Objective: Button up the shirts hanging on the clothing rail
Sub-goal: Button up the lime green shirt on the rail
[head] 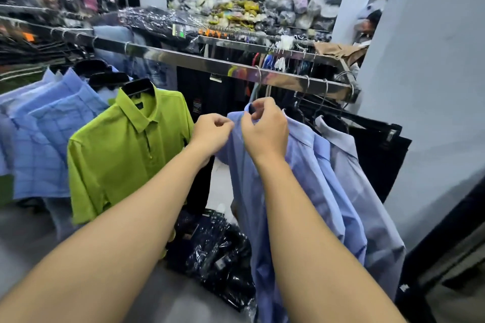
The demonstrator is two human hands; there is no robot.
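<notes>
The blue shirt [241, 186] hangs on the clothing rail [199, 61], a shiny metal bar that crosses the view from the left to the right. The shirt is in the right half of the rail, directly in front of the person. Both bare arms reach forward to its top.

The left hand [212, 131] has curled fingers and pinches the front edge of the blue shirt just below the collar. The right hand [265, 128] is just beside it, also with curled fingers, and pinches the cloth at the collar. The 2 hands are almost touching. The button itself is hidden behind the fingers, so I cannot tell if it is closed.

To the left, apart from the blue shirt, a green shirt [118, 155] hangs on a black hanger [137, 86], and its front looks closed. Further left hang several light-blue checked shirts [44, 134], close together. To the right of the blue shirt, touching it, hang 2 more shirts: another blue one [325, 178] and a paler one [367, 204]. Behind them is a dark garment [380, 160], next to a white wall [420, 86].

On the floor under the rail lie dark clothes in clear plastic bags [215, 252].
</notes>
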